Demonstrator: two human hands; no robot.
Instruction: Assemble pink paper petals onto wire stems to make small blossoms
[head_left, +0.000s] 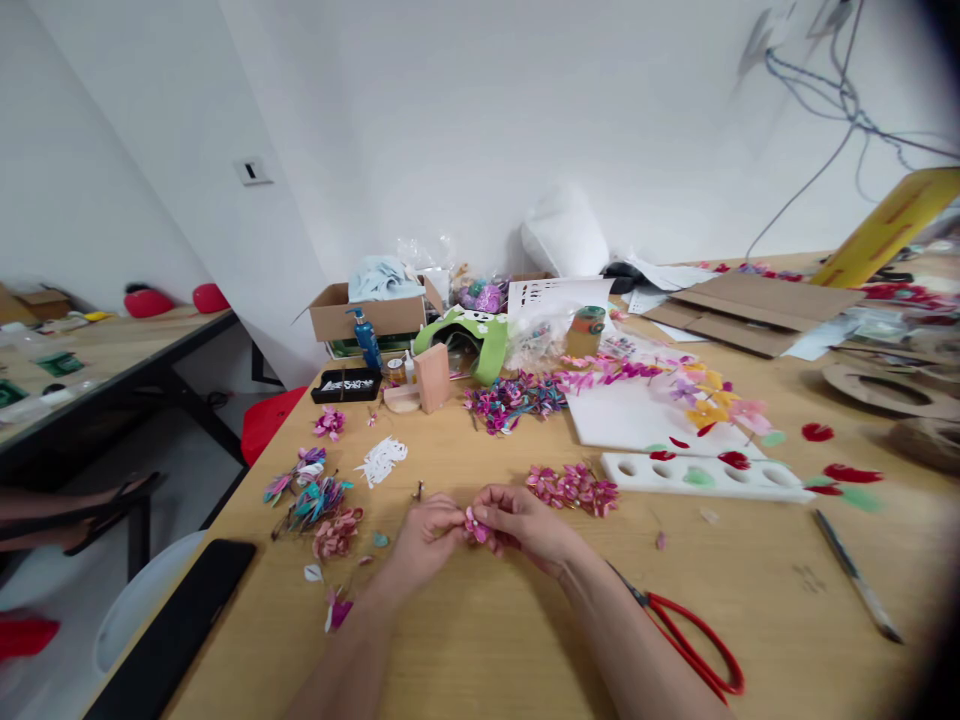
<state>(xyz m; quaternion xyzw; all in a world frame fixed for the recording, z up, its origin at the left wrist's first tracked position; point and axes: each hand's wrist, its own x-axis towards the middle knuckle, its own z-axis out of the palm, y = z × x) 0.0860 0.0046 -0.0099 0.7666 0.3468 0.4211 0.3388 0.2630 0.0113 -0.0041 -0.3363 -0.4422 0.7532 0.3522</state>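
Between my two hands, over the middle of the table, is a small pink artificial flower [475, 527]. My left hand [431, 535] pinches it from the left, fingers closed. From the right, my right hand [525, 525] grips it with thumb and fingers. Just behind my right hand lies a pile of dark pink flowers [576, 488]. Left of my left hand are a dusty pink flower cluster [337, 533], teal and purple flowers [313, 498] and a heap of small white pieces [382, 460]. Red-handled scissors [694, 640] lie beside my right forearm, partly hidden by it.
A white foam strip with holes [705, 478] and a brush-like tool [859, 575] are at the right. A black phone-like slab [176, 630] lies along the left edge. Behind stand a blue pump bottle [366, 342], a wooden block [433, 380] and a cardboard box [386, 317].
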